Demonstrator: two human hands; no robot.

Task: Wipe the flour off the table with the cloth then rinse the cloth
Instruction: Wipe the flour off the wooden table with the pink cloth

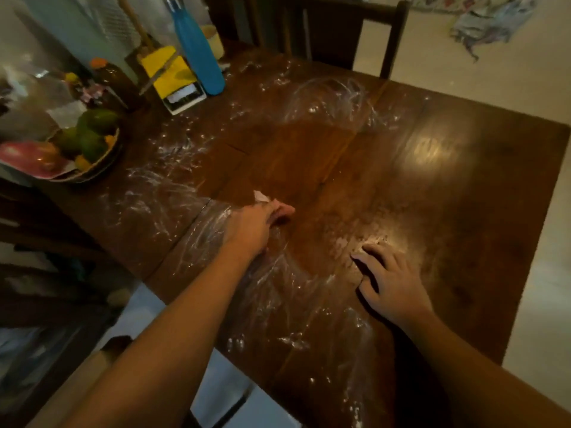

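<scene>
While left hand (pixel 250 227) grips cloth (pixel 262 196), basket (pixel 104 161) holds fruit (pixel 92 131)

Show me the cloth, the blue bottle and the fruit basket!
cloth (pixel 261 196): head view, its white corner.
blue bottle (pixel 197 54): head view, middle of the body.
fruit basket (pixel 105 163): head view, woven front rim.

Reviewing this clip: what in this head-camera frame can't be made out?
1. Cloth: head view, mostly covered by the left hand; only a pale corner and a pinkish edge show.
2. Its fingers: hidden behind the back of the hand, so grip or flat press is unclear.
3. Table, nearest part: cut off by the frame's bottom edge and covered by the right forearm.
4. Clutter behind the fruit basket: dim and blurred.
</scene>
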